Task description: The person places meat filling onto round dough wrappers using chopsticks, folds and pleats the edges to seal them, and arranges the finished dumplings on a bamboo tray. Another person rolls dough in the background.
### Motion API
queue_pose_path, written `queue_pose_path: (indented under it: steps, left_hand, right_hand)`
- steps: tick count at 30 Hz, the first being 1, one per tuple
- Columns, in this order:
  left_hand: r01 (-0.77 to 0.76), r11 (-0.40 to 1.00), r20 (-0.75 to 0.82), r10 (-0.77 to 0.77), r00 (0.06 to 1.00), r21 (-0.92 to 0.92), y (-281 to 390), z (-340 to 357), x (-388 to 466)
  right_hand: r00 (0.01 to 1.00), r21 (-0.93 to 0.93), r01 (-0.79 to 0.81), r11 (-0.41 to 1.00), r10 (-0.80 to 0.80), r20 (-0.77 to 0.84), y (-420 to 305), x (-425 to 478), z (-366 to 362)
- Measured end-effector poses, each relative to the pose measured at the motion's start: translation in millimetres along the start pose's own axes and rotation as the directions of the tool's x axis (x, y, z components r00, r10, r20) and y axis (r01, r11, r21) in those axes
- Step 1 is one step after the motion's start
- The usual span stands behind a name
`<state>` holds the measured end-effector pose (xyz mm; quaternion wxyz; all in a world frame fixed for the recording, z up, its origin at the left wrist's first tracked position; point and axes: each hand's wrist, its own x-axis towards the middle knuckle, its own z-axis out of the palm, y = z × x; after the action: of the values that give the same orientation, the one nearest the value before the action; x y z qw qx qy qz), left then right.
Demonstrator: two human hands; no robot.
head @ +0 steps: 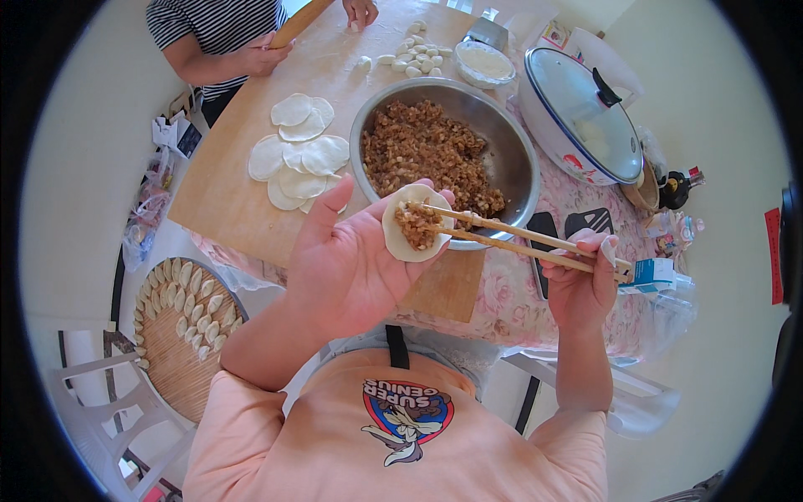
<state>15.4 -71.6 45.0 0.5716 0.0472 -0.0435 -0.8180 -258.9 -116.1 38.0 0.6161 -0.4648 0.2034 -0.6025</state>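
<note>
On the fingers of my left hand (351, 276) lies a round dumpling wrapper (408, 248), palm up and thumb spread away. A lump of minced filling (415, 223) sits on the wrapper. My right hand (580, 276) grips a pair of wooden chopsticks (521, 241), whose tips touch the filling. Just beyond my left hand stands a large steel bowl (517, 182) with more brown filling (426, 147) in it. Several flat wrappers (301, 157) lie overlapping on the wooden board (219, 176) to the left of the bowl.
Across the board, another person (219, 37) holds a rolling pin (301, 22). Dough pieces (417, 56) and a flour bowl (483, 63) are at the back. A lidded pot (580, 119) and phones (542, 251) occupy the right. Finished dumplings (188, 301) rest on a round tray (179, 383) at lower left.
</note>
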Motion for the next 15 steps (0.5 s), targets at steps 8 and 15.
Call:
queue_pose_path:
  steps: [8, 15]
  left_hand:
    - [-0.026, 1.0, -0.036, 0.025, 0.999, -0.011, -1, -1, 0]
    - [-0.038, 0.999, -0.047, 0.037, 0.998, -0.012, 0, -2, -2]
  right_hand:
    - [0.989, 0.149, -0.094, 0.984, 0.11, -0.1, 3, 2, -1]
    - [0.984, -0.417, 0.126, 0.9, -0.167, -0.063, -2, 26, -23]
